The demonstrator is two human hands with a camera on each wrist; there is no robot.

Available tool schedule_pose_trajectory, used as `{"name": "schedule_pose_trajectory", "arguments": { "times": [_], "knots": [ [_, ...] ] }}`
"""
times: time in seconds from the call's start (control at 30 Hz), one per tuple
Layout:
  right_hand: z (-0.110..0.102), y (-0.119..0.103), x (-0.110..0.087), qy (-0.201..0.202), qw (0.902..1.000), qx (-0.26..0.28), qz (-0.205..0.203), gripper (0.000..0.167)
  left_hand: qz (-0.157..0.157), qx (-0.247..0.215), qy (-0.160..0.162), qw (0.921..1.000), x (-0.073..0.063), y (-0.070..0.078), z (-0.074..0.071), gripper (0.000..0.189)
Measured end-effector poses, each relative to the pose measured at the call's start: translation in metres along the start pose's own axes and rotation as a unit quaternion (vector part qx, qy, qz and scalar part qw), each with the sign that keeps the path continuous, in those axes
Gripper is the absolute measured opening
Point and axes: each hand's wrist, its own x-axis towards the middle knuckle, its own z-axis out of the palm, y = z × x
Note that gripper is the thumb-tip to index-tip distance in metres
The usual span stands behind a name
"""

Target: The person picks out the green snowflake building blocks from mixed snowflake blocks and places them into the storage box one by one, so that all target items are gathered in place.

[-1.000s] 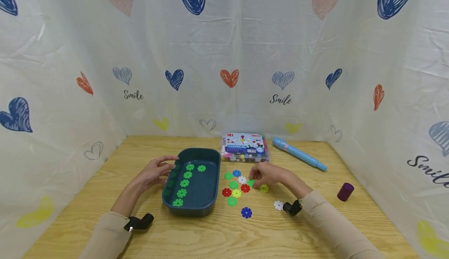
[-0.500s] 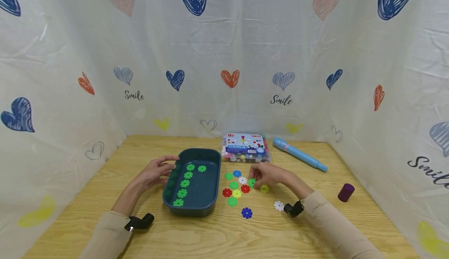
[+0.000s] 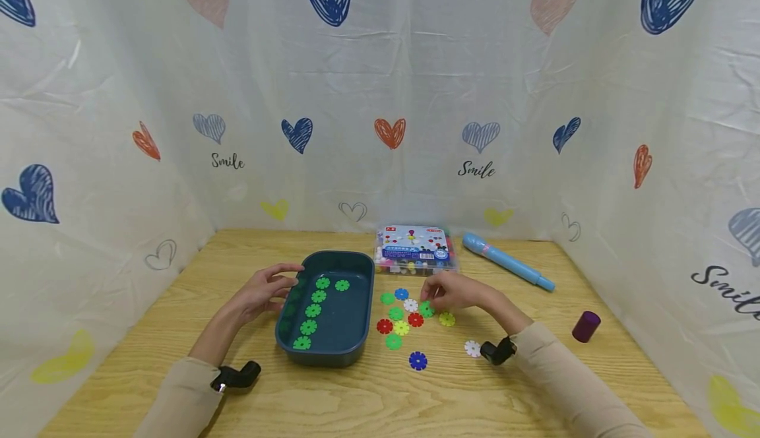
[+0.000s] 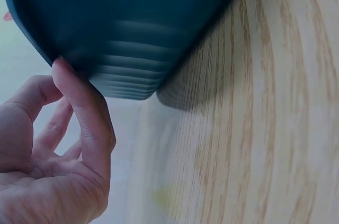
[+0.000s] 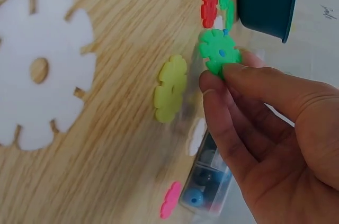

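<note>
My right hand [image 3: 454, 291] pinches a green snowflake disc [image 5: 216, 53] between thumb and fingers, held by its edge just above the wood. Around it lie flat snowflake discs: a white one [image 3: 411, 305], a red one [image 3: 415, 320], a yellow one [image 3: 447, 319] and several more. My left hand [image 3: 264, 294] touches the outer left side of a dark teal tray [image 3: 324, 357], its fingertips at the rim [image 4: 32, 38] in the left wrist view. Inside the tray, several green discs [image 3: 313, 311] form a column, with one more green disc [image 3: 342, 285] beside its top.
A clear case of beads [image 3: 415, 250] lies behind the loose discs. To its right are a light-blue tube-shaped object [image 3: 507, 262] and a purple cylinder [image 3: 586, 326]. A dark-blue disc [image 3: 418, 361] and a white disc [image 3: 472, 348] lie nearer the front. Patterned curtains surround the table.
My right hand has shifted slightly left and up, and the green disc in its fingers shows more fully. My left hand stays at the tray, and the other discs keep their places.
</note>
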Motion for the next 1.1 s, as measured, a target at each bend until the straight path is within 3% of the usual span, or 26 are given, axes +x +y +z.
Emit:
{"name": "schedule_pose_trajectory", "arguments": {
  "times": [0.23, 0.53, 1.1],
  "knots": [
    [-0.007, -0.004, 0.004, 0.014, 0.9993, -0.032, -0.016, 0.014, 0.0, 0.0, -0.001, 1.0, 0.0, 0.0, 0.0, 0.052],
    [-0.021, -0.023, 0.014, 0.012, 0.9987, -0.027, -0.042, 0.015, 0.003, -0.004, -0.008, 1.0, -0.001, 0.0, -0.001, 0.053],
    [-0.033, -0.072, 0.053, 0.024, 0.9982, -0.038, -0.04, 0.016, -0.003, -0.008, -0.004, 1.0, 0.001, -0.002, -0.002, 0.047]
  ]
}}
